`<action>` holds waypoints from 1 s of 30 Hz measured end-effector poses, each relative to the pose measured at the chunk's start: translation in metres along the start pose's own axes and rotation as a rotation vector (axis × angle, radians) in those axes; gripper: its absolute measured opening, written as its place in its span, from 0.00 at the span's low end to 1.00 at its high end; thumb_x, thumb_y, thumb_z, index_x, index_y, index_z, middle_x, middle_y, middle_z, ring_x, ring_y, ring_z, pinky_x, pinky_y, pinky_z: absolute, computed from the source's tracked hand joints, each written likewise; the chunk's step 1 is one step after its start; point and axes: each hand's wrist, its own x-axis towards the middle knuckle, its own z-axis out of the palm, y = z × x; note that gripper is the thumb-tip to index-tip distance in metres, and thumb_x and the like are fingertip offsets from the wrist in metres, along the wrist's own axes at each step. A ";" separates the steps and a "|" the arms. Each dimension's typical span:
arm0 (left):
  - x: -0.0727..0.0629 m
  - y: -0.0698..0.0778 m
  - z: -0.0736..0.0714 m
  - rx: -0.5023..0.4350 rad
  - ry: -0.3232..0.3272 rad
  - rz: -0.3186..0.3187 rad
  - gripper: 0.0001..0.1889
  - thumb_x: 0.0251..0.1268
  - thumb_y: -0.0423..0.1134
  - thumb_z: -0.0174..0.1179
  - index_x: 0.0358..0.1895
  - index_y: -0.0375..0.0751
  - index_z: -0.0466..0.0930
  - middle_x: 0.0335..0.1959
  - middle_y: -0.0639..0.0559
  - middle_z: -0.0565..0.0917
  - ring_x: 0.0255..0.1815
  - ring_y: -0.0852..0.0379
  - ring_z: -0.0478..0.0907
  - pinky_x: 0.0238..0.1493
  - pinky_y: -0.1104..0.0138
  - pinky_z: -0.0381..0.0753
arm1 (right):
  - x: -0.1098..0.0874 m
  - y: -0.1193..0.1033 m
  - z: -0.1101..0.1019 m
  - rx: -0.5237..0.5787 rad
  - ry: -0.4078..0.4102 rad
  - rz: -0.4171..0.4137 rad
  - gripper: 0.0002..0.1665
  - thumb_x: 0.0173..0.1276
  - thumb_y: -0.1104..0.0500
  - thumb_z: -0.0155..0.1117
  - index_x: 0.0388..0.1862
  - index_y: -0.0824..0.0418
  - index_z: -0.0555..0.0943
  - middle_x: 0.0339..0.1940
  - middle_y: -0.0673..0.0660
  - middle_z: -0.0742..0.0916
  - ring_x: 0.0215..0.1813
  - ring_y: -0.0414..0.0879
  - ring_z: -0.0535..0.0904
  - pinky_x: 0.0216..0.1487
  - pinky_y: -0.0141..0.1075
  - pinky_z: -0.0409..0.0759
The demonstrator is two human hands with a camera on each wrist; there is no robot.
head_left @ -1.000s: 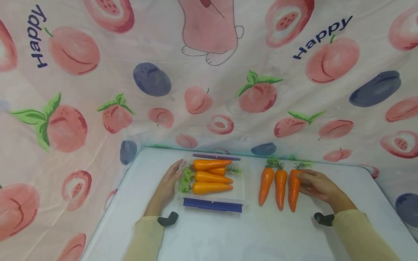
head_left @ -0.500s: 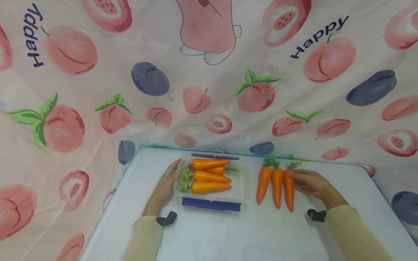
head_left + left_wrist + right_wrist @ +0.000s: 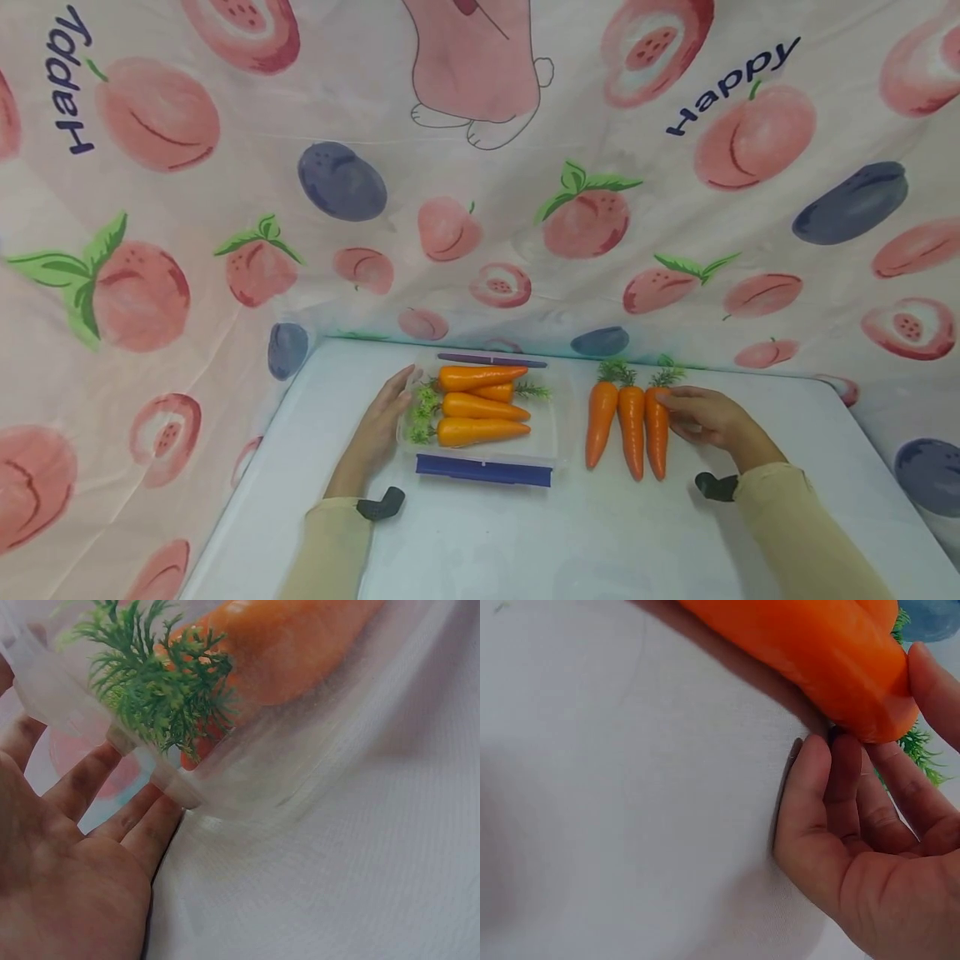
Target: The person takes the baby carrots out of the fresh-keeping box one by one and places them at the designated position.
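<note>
In the head view, a white table (image 3: 465, 542) carried a clear, boxy plastic container (image 3: 542, 432) along its far edge, nearer the far left corner, with a smooth blue flap (image 3: 483, 471) at the front. Four glossy, tapered carrots (image 3: 483, 407) lay inside, tufted with frilly greens. The left hand (image 3: 385, 417) rested its extended fingers against the container's left wall. Towards the table's far right corner, two more carrots (image 3: 632, 433) lay beside an outer carrot (image 3: 657, 437), tips pointing to the near edge; the right hand (image 3: 705, 417) pinched the outer one's thick, rounded end between thumb and fingers. "Happy" was printed in dark lettering on the wrinkled, fruit-patterned cloth (image 3: 517, 183) behind.
</note>
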 end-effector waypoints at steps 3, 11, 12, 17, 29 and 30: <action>0.000 0.001 0.001 -0.016 -0.003 0.006 0.27 0.83 0.45 0.46 0.81 0.55 0.57 0.85 0.46 0.49 0.86 0.43 0.40 0.84 0.41 0.39 | -0.001 -0.001 0.000 -0.008 -0.002 0.003 0.54 0.71 0.39 0.66 0.80 0.69 0.54 0.56 0.52 0.82 0.53 0.45 0.79 0.53 0.35 0.87; -0.002 0.001 -0.001 0.002 -0.010 0.005 0.28 0.83 0.48 0.46 0.81 0.56 0.57 0.85 0.47 0.50 0.86 0.43 0.40 0.83 0.41 0.38 | -0.002 -0.003 0.002 -0.080 -0.015 0.004 0.54 0.71 0.38 0.65 0.80 0.70 0.57 0.61 0.58 0.80 0.55 0.46 0.77 0.53 0.34 0.86; -0.002 0.001 -0.001 0.000 -0.009 0.000 0.28 0.83 0.48 0.46 0.81 0.56 0.57 0.85 0.48 0.50 0.86 0.43 0.40 0.83 0.41 0.38 | -0.002 -0.003 0.002 -0.086 -0.017 0.004 0.54 0.71 0.37 0.65 0.79 0.70 0.57 0.62 0.59 0.80 0.55 0.47 0.77 0.54 0.34 0.86; -0.002 0.001 -0.001 -0.033 -0.021 -0.006 0.28 0.82 0.49 0.46 0.81 0.56 0.56 0.86 0.49 0.49 0.87 0.44 0.38 0.83 0.41 0.37 | 0.001 -0.001 0.001 -0.072 -0.016 0.013 0.53 0.71 0.37 0.65 0.79 0.69 0.58 0.63 0.58 0.80 0.54 0.47 0.78 0.54 0.34 0.86; -0.001 0.001 -0.002 -0.019 -0.024 -0.003 0.29 0.82 0.48 0.46 0.81 0.54 0.56 0.85 0.47 0.50 0.86 0.42 0.43 0.84 0.42 0.42 | 0.002 0.007 -0.003 -0.053 -0.002 -0.004 0.56 0.69 0.33 0.65 0.80 0.69 0.58 0.63 0.58 0.81 0.53 0.45 0.79 0.55 0.35 0.87; -0.001 0.001 -0.002 -0.024 -0.026 -0.007 0.29 0.82 0.48 0.46 0.81 0.54 0.56 0.85 0.47 0.49 0.86 0.43 0.42 0.84 0.43 0.42 | 0.001 0.008 -0.003 -0.050 -0.001 -0.008 0.56 0.69 0.34 0.64 0.80 0.69 0.58 0.62 0.57 0.81 0.53 0.44 0.80 0.55 0.35 0.87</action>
